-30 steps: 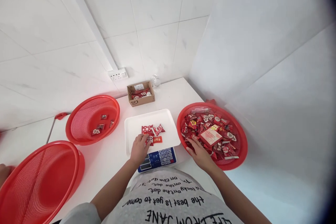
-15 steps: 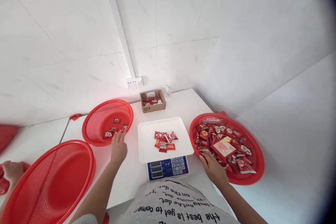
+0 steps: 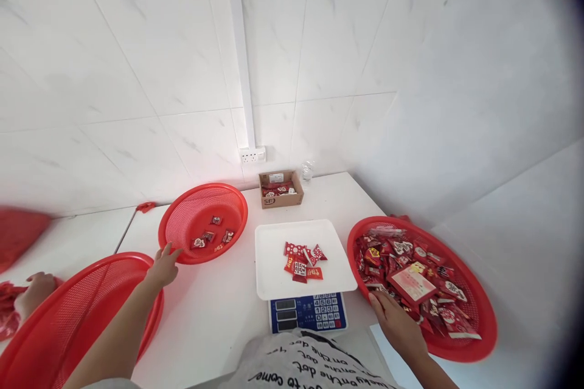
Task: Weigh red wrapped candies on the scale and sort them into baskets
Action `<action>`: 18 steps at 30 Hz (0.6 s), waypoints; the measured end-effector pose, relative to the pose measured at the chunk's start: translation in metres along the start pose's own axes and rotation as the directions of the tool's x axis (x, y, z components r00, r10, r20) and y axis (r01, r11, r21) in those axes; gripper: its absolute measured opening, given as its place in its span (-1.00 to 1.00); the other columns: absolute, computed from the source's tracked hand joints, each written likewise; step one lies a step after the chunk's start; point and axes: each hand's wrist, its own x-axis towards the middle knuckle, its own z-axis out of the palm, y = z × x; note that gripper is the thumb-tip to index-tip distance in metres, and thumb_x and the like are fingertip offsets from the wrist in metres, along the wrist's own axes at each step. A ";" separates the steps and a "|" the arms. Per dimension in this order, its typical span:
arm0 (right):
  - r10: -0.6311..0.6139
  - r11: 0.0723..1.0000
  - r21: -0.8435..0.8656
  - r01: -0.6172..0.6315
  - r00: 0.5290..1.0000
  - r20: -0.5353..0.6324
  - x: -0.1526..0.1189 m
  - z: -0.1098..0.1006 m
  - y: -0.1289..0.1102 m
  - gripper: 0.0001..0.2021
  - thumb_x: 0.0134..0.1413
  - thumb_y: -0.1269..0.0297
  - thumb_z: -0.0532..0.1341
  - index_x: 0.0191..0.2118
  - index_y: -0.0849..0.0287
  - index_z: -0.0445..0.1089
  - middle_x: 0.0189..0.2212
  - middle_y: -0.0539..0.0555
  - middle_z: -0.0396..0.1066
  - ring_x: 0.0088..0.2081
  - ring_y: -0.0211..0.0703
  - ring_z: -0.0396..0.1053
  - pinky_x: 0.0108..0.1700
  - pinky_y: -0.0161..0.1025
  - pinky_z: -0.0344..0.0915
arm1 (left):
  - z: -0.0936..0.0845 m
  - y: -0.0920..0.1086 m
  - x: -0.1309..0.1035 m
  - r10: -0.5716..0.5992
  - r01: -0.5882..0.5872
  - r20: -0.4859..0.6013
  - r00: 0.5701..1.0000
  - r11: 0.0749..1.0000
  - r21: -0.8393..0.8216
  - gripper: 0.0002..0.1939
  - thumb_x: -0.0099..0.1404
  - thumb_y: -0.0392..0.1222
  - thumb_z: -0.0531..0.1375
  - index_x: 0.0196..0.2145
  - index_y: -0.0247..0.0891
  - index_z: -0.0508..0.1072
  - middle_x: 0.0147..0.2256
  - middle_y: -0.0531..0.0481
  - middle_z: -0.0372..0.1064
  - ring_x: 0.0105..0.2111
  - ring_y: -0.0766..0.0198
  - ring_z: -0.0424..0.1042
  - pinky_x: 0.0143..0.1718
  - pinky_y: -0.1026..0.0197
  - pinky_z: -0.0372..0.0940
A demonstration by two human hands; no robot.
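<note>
My left hand [image 3: 165, 265] is at the front left rim of the far red mesh basket [image 3: 182, 194], its fingers apart and nothing in them. A few small wrapped sweets [image 3: 199, 243] lie on that basket's floor. My right hand [image 3: 398, 321] grips the near left rim of the right red basket [image 3: 486, 340], its fingers partly hidden. That basket holds many red packets and a flat pink-and-red packet [image 3: 413, 283]. Between my hands, several red packets [image 3: 300, 270] lie on the white tray [image 3: 269, 282] of a scale with a blue keypad [image 3: 309, 314].
A cardboard box [image 3: 281, 199] with red packets stands by the wall, beside a clear plastic piece [image 3: 307, 170]. At the near left is another red basket [image 3: 114, 261]. Another person's hand [image 3: 39, 295] holds something red and crinkled beyond it. A wall socket [image 3: 252, 155] is behind.
My left hand has moved left along the far basket, from its front right rim to its front left. My right hand stays at the right basket's rim. The whole view has shifted.
</note>
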 end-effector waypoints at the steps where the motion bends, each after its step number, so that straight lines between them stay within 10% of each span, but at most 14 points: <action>1: 0.008 1.000 -0.006 -0.008 1.000 0.002 0.000 0.001 0.001 -0.50 0.13 -0.05 -0.22 -0.10 0.07 0.32 0.01 0.11 0.33 -0.05 -0.04 0.34 -0.22 -0.16 0.31 | -0.001 -0.005 0.000 -0.003 0.003 -0.007 1.000 1.000 0.003 -0.34 -0.04 -0.45 -0.01 0.07 -0.24 0.31 0.17 -0.18 0.10 0.21 -0.11 -0.03 0.06 -0.19 0.10; 10: 0.022 0.999 -0.030 -0.022 1.000 0.014 0.001 0.002 0.001 -0.50 0.13 -0.06 -0.22 -0.11 0.06 0.34 0.01 0.12 0.34 -0.03 -0.02 0.33 -0.21 -0.15 0.31 | -0.013 -0.024 -0.020 0.035 -0.049 0.083 0.996 0.984 0.172 -0.22 0.00 -0.49 0.01 0.20 -0.10 0.11 0.29 -0.13 -0.23 0.27 -0.11 -0.29 -0.06 -0.19 0.21; 18: 0.019 1.000 -0.015 -0.019 0.999 0.042 0.002 0.002 0.000 -0.48 0.13 -0.04 -0.23 -0.09 0.09 0.32 0.03 0.14 0.32 0.02 0.01 0.29 -0.10 -0.11 0.27 | -0.022 -0.038 -0.014 0.094 -0.103 0.062 0.994 0.981 0.165 -0.41 0.04 -0.22 0.12 0.09 -0.17 0.25 0.20 -0.14 0.04 0.06 -0.09 0.17 -0.18 -0.04 0.28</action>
